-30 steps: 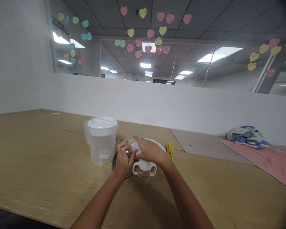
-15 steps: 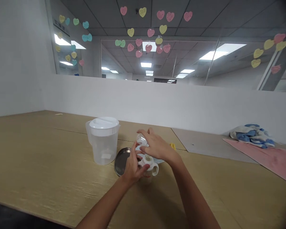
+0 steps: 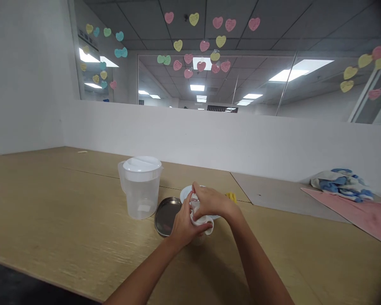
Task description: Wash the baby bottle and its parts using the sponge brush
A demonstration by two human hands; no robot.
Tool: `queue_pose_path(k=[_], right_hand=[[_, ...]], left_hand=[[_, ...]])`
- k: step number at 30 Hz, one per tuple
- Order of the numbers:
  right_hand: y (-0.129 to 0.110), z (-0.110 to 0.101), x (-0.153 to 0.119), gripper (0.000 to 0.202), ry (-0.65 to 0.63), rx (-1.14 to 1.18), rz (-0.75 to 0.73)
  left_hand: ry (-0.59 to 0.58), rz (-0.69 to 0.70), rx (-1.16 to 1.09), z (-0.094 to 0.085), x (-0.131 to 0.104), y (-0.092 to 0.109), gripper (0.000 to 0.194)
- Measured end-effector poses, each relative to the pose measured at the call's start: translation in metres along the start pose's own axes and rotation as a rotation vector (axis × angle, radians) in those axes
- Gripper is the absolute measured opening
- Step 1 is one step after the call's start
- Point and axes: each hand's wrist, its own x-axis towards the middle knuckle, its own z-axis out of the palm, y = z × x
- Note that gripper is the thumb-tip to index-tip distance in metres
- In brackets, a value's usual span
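Observation:
Around the white-collared handled cup (image 3: 209,226) my left hand (image 3: 184,222) is closed, its thumb across the front of the collar. My right hand (image 3: 211,202) comes from the right and grips a small clear cap (image 3: 194,202) by its sides, right at the top of the cup. Much of the cup's body is hidden by my fingers. Just left of my hands lies a round metal tray (image 3: 167,217). Behind them is a pale blue-white plate (image 3: 186,192), partly covered.
A clear pitcher with a white lid (image 3: 142,186) stands left of the metal tray. Something yellow (image 3: 231,197) lies behind my right wrist. At the far right are a blue-and-white cloth (image 3: 341,184) and a pink cloth (image 3: 362,214). A white wall runs behind the table (image 3: 66,220).
My right hand has brought the clear cap down onto the top of the cup. My left hand still holds the cup. The view has shifted slightly.

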Motion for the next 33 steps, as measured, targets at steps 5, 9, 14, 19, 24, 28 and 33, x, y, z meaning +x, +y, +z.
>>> queue_pose_path(k=[5,9,14,19,24,28,33], right_hand=[[-0.008,0.005,0.006,0.055,-0.037,-0.087,0.037],[-0.012,0.005,0.010,0.048,-0.079,-0.141,0.112],[-0.014,0.010,0.013,0.050,-0.036,-0.197,0.126],[-0.013,0.012,0.012,0.049,-0.046,-0.202,0.119],[-0.007,0.012,0.012,0.043,-0.088,-0.127,0.113],[-0.010,0.011,0.013,0.024,-0.118,-0.133,0.139],[-0.010,0.010,0.013,0.032,-0.129,-0.085,0.163]], left_hand=[[0.029,-0.022,-0.055,0.003,0.000,-0.002,0.113],[0.007,-0.039,-0.012,0.002,-0.001,0.002,0.110],[0.011,-0.019,0.000,0.000,-0.001,0.008,0.100],[0.007,-0.030,-0.021,0.001,-0.001,0.006,0.097],[0.031,-0.001,-0.042,0.002,-0.001,0.005,0.091],[0.034,0.041,-0.054,0.000,0.000,0.004,0.082],[0.046,0.040,-0.053,0.002,0.000,0.000,0.085]])
